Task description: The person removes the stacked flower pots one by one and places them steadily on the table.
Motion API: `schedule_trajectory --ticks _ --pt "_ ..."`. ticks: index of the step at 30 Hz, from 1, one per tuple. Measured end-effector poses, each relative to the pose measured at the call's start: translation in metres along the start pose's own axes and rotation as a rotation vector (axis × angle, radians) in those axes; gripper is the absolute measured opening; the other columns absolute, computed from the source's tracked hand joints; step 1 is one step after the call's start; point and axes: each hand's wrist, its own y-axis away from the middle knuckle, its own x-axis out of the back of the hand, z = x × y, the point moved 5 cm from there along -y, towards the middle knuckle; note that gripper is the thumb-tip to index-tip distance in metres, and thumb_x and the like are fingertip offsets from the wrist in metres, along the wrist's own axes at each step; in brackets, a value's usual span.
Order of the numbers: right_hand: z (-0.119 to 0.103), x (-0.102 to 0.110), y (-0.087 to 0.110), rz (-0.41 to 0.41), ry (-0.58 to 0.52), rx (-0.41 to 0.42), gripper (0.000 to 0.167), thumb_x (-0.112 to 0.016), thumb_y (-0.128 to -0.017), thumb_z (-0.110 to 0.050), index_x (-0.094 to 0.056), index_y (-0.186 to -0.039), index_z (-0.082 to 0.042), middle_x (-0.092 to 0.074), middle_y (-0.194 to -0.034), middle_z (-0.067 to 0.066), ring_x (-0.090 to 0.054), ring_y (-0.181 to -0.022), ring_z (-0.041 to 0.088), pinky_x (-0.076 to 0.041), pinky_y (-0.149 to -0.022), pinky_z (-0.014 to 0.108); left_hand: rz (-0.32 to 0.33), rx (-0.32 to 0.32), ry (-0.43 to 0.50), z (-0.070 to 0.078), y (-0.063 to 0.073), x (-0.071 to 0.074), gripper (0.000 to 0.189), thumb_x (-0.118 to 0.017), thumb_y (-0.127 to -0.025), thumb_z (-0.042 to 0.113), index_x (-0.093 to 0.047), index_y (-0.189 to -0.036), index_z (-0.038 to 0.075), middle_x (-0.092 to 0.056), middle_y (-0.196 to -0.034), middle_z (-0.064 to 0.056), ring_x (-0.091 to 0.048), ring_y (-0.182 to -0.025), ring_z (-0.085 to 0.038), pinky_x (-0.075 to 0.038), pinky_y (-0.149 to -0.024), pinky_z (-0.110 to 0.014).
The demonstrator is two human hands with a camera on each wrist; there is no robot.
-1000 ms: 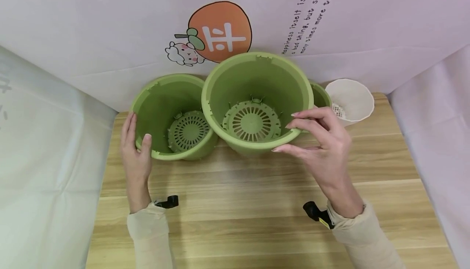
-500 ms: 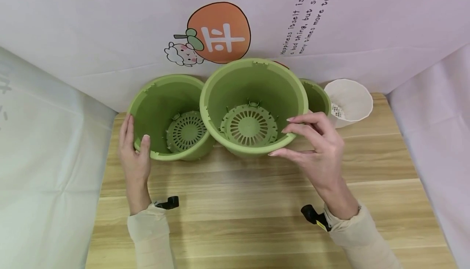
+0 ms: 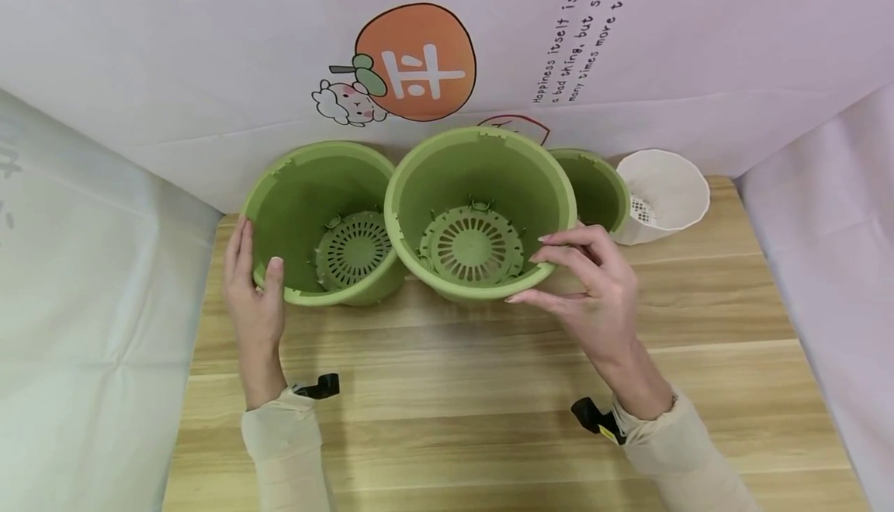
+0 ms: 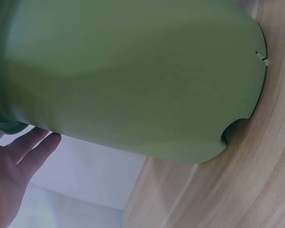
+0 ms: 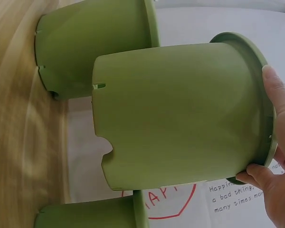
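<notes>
In the head view, my right hand [image 3: 601,287] pinches the near right rim of a green plastic flowerpot [image 3: 482,163], thumb outside and fingertips over the edge. The right wrist view shows this flowerpot [image 5: 180,114] held off the table, with a notch in its base. A similar green flowerpot [image 3: 314,186] stands upright on its left, the two rims overlapping in the head view. My left hand [image 3: 254,287] rests against the outer left side of that standing pot, fingers fairly straight. Slotted round bottoms show inside both pots.
Behind the right hand, another green pot [image 3: 601,186] stands partly covered by the held one. Beside it is a white pot [image 3: 673,186] with a perforated bottom. A printed cloth [image 3: 244,46] hangs behind the wooden table [image 3: 447,419].
My right hand has lowered its flowerpot and shifted it slightly left, uncovering more of the green pot at right. The left hand and its pot have hardly moved.
</notes>
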Motion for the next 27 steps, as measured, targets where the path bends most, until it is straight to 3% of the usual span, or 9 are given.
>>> schedule_trajectory --ticks 16,22,27 --pt "0.014 -0.002 0.018 -0.070 0.016 0.003 0.053 -0.083 -0.068 -0.048 -0.074 -0.083 0.002 -0.066 -0.096 0.021 -0.060 -0.087 0.031 -0.047 -0.084 0.019 0.007 0.003 -0.008 0.005 -0.001 0.000 0.075 -0.053 -0.098 0.048 -0.043 -0.142 -0.011 -0.040 -0.150 -0.027 -0.033 -0.141 -0.042 -0.023 -0.119 -0.034" --pt "0.020 -0.006 0.026 -0.085 0.020 0.006 0.051 -0.083 -0.068 -0.047 -0.074 -0.084 0.002 -0.066 -0.098 0.020 -0.061 -0.089 0.030 -0.049 -0.086 0.020 0.008 -0.006 0.000 0.002 -0.001 0.000 0.074 -0.054 -0.098 0.047 -0.042 -0.142 -0.012 -0.039 -0.150 -0.027 -0.032 -0.142 -0.042 -0.022 -0.119 -0.035" --pt "0.023 -0.010 0.030 -0.101 0.029 0.013 0.050 -0.083 -0.069 -0.046 -0.074 -0.084 0.001 -0.066 -0.099 0.019 -0.061 -0.089 0.029 -0.049 -0.087 0.020 0.011 0.003 0.008 -0.008 -0.001 0.003 0.071 -0.054 -0.098 0.045 -0.043 -0.144 -0.007 -0.040 -0.152 -0.021 -0.033 -0.143 -0.035 -0.022 -0.120 -0.035"
